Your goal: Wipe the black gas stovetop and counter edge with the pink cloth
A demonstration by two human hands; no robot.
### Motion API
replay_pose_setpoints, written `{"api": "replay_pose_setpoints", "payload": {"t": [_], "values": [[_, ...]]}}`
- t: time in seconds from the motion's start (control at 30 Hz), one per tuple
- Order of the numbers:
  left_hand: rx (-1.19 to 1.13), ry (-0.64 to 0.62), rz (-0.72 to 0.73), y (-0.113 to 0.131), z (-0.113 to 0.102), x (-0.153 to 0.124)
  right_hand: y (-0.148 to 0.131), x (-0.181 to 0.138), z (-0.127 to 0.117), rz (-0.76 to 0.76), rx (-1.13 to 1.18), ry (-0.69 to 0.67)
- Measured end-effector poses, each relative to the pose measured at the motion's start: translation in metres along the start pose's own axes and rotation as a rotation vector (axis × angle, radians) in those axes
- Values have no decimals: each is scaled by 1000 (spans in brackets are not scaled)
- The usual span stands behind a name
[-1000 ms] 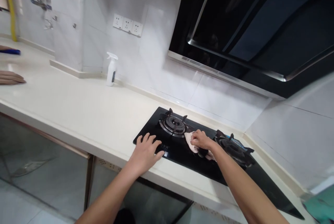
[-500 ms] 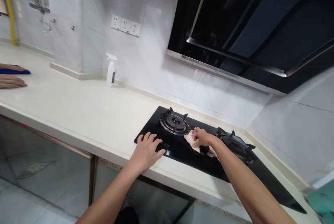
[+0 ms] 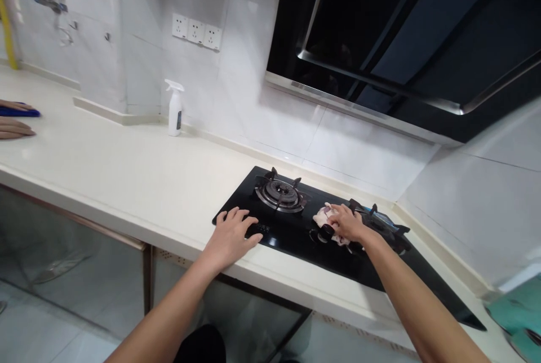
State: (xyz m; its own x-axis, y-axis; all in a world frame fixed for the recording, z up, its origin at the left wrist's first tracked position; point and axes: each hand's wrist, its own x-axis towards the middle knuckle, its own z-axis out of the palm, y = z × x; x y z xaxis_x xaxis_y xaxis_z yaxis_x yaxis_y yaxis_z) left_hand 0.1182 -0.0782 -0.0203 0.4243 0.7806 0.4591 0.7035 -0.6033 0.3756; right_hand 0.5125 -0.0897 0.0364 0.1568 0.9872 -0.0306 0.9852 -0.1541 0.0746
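My right hand grips a crumpled whitish cloth against the black glass gas stove, between its two burners. Just below the cloth is a black control knob. My left hand rests with fingers spread on the stove's front left corner and the counter edge, holding nothing. The left burner with its pan support shows fully. Part of the right burner is hidden behind my right hand and forearm.
A white spray bottle stands by the wall on the pale counter. Another person's hands lie at the far left, one on a blue cloth. A black range hood overhangs the stove. Something green is at the lower right.
My right hand has moved the cloth rightward, from beside the left burner toward the right one, and the knob now shows. My left hand stays in place. The view has shifted slightly.
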Motion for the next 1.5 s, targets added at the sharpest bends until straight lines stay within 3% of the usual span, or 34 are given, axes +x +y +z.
{"api": "replay_pose_setpoints", "payload": {"t": [0.23,0.5,0.87,1.13,1.33,1.5], "values": [[1,18,-1,1,0,1,-7,-43,7,-38,-7,20],[20,20,9,1,0,-1,2,-56,14,-40,18,27],[25,34,26,-5,4,0,4,-7,-3,38,-22,-72],[35,8,16,-8,3,1,25,31,-9,119,22,-87],[15,44,36,-12,6,2,43,35,-5,63,101,-46],[32,-25,-22,-10,3,4,57,20,1,38,153,-17]]}}
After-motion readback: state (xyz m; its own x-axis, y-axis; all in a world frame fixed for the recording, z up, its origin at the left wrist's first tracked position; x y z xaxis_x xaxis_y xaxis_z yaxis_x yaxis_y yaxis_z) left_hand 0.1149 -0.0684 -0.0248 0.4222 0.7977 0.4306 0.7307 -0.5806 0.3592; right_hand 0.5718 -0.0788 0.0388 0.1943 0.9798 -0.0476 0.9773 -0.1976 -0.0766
